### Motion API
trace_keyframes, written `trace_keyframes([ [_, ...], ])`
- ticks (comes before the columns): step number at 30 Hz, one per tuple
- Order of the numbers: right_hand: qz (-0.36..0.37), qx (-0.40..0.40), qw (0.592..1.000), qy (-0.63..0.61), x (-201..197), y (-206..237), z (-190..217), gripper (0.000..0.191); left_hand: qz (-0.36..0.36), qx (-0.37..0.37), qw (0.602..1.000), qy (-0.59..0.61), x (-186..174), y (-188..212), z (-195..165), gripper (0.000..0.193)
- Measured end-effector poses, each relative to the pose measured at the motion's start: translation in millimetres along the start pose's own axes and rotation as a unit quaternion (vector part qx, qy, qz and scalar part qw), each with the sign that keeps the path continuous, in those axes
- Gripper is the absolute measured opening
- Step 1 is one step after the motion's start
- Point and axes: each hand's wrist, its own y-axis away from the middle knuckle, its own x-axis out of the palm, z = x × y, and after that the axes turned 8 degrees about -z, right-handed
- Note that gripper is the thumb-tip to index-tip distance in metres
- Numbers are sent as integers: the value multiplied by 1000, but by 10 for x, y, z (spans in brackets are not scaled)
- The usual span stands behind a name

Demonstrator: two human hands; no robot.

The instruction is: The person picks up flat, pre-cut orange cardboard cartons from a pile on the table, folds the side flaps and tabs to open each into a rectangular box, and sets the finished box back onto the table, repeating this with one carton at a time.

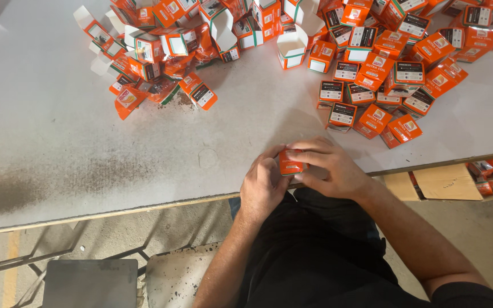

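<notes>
Both hands, left hand (263, 181) and right hand (329, 168), grip one small orange carton (290, 166) at the tabletop (75, 125) edge; press flaps squarely, judging by the closed cartons (383, 85) beyond.

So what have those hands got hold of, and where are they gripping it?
A small orange carton, held between both hands at the table edge: left hand at its left side, right hand with fingers over its top and right end.

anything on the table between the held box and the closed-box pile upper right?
Head view: bare white table between the small orange box and the closed-box pile.
</notes>
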Motion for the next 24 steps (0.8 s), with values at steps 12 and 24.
trace_keyframes([
  [12,-68,-9,997,22,60,34,35,31,31,27,999,-10,-30,-39,-11,55],
  [24,-69,-45,995,51,75,66,52,30,33,45,998,-7,-75,-10,8,40],
])
